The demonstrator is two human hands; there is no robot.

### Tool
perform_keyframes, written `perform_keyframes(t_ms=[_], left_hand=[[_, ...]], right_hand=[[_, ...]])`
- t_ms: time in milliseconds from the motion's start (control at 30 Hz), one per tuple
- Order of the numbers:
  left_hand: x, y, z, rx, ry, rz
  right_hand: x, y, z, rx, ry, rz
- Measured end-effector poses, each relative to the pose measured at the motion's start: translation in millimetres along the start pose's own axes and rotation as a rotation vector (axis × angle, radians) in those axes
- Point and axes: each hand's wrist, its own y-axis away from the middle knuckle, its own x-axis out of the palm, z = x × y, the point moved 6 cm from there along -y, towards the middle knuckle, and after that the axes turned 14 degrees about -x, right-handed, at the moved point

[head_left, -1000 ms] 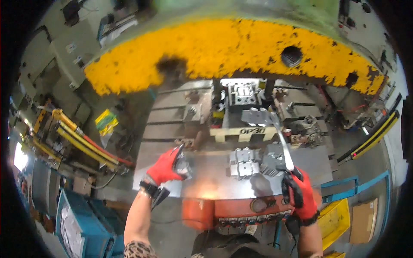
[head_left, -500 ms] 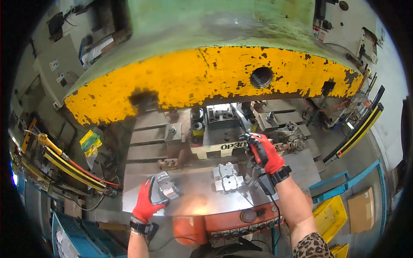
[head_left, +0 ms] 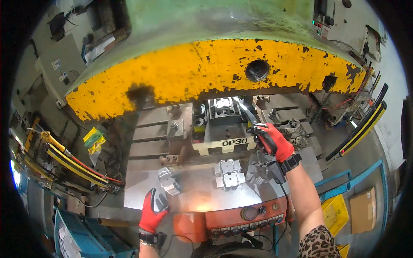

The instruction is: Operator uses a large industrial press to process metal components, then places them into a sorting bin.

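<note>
Since half a second ago, the left hand has let go the small metal part; the part now lies on the press table, just beyond the open fingers. From the head view, the right hand grips a long metal tool reaching into the die. I judge the next move needs a steady tool.

Yellow press ram, blue bin.

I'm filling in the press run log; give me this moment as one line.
right hand: grips long tool reaching into die | left hand: open, beside metal part on press table
</note>
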Motion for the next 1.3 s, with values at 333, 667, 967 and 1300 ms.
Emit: perform_keyframes(t_ms=[333, 667, 967, 1300], left_hand=[[5, 9, -12, 0.028, -0.065, -0.052], [22, 12, -26, 0.037, 0.077, -0.070], [22, 17, -15, 0.028, 0.141, -0.137], [-1, -23, -161, 0.345, -0.107, -0.181]], right_hand=[[4, 14, 18, 0.042, 0.474, -0.069], [36, 6, 19, 0.318, -0.192, 0.011], [62, -13, 10, 0.207, 0.332, 0.072], [33, -11, 34, -0.261, 0.215, -0.026]])
